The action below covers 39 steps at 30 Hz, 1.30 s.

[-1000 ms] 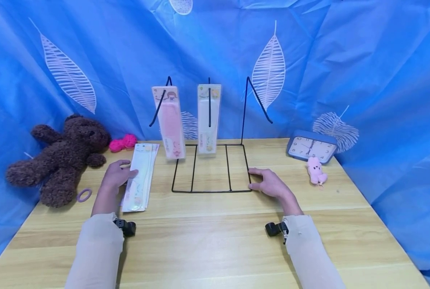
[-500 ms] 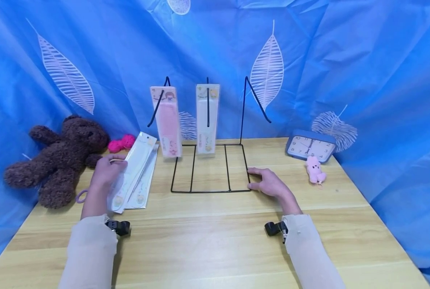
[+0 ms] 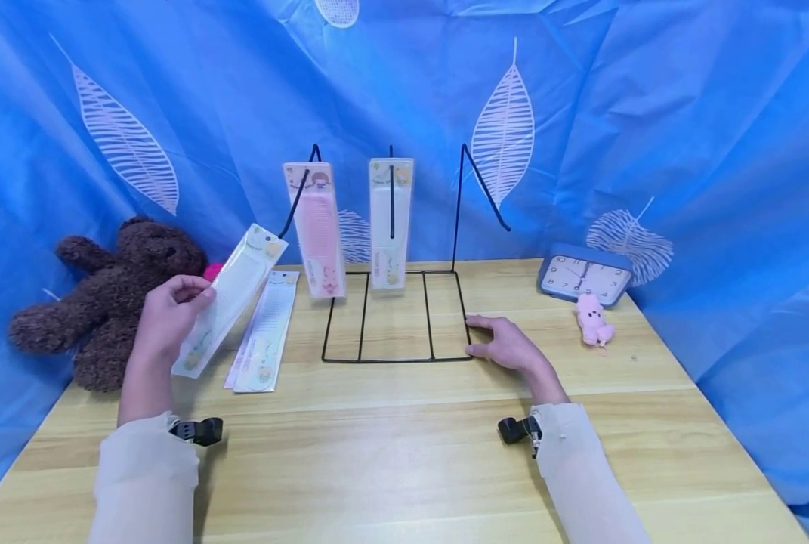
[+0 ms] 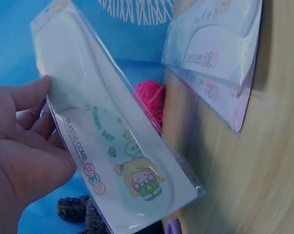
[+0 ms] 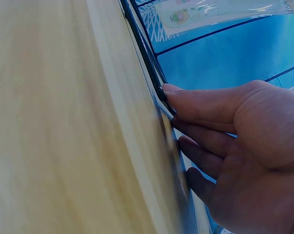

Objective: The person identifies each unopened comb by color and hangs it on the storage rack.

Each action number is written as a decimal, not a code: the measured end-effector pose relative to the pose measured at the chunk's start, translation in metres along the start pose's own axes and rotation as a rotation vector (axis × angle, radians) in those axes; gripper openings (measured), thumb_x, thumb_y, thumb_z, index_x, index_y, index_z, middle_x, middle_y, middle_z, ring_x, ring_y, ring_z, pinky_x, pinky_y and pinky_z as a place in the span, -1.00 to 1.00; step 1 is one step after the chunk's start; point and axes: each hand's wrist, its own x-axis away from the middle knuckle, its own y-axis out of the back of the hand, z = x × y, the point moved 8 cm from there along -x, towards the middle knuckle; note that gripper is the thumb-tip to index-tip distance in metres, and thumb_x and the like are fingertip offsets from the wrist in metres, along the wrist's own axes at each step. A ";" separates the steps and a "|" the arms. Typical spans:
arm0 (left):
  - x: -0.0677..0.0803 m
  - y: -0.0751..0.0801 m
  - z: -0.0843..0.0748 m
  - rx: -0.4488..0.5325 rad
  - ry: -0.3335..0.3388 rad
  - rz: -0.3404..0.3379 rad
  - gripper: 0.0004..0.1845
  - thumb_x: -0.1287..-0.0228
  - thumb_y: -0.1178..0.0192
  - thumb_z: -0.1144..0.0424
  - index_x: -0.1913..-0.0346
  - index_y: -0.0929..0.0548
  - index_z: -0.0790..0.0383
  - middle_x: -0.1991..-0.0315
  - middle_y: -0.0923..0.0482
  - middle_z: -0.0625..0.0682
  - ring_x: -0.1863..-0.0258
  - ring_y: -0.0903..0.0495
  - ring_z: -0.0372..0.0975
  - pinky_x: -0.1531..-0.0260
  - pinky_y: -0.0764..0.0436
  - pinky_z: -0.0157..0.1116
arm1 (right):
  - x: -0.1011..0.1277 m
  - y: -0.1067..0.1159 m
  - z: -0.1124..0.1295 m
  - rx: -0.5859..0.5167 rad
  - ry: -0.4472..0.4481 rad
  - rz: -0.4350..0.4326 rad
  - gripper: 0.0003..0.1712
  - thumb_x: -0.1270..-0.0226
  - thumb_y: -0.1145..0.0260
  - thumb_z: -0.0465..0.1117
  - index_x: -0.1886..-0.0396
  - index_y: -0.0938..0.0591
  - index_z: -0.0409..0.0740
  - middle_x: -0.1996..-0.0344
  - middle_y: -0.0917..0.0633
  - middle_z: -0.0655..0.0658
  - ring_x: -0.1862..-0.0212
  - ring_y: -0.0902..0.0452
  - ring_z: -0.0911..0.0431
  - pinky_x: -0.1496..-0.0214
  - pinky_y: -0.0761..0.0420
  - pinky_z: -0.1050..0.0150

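We see a blue leaf-print cloth backdrop (image 3: 649, 113) behind a light wooden table (image 3: 411, 453), evenly lit.

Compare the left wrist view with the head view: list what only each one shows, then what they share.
Only the left wrist view: the "PLASTIC COMB" print and cartoon girl on the packaged white comb that the left hand grips.

Only the head view: the black wire rack with a pink comb pack hanging, the right hand at its base, the clock.

Both: left hand, held comb, the comb packs on the table, the brown teddy bear.
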 end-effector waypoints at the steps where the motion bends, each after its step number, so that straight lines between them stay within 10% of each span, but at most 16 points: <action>1: 0.000 0.001 -0.002 -0.002 -0.015 -0.002 -0.71 -0.55 -0.12 0.09 -0.09 -0.53 0.23 0.01 -0.50 0.01 0.06 -0.42 -0.20 0.08 -0.37 -0.28 | 0.000 0.000 0.000 -0.001 0.000 0.000 -0.28 -0.33 -0.42 -0.26 -0.44 -0.41 -0.29 -0.45 -0.35 -0.33 -0.52 -0.09 -0.29 -0.52 0.00 -0.19; 29: 0.031 -0.044 -0.074 0.068 -0.436 0.164 -0.78 -0.46 -0.24 0.29 0.09 -0.59 0.47 0.28 -0.60 -0.20 0.33 -0.54 -0.30 0.30 -0.50 -0.43 | 0.001 -0.002 -0.002 -0.021 -0.009 0.001 -0.27 -0.31 -0.42 -0.24 -0.45 -0.41 -0.27 -0.46 -0.34 -0.31 -0.52 -0.09 -0.26 -0.52 -0.01 -0.17; 39: 0.036 -0.064 -0.092 0.161 -0.426 0.204 -0.73 -0.47 -0.23 0.26 0.05 -0.58 0.49 0.28 -0.64 -0.18 0.27 -0.57 -0.24 0.21 -0.51 -0.33 | 0.000 -0.001 -0.001 -0.011 0.000 -0.004 -0.28 -0.33 -0.41 -0.26 -0.45 -0.41 -0.28 -0.46 -0.34 -0.32 -0.52 -0.09 -0.26 -0.52 -0.01 -0.17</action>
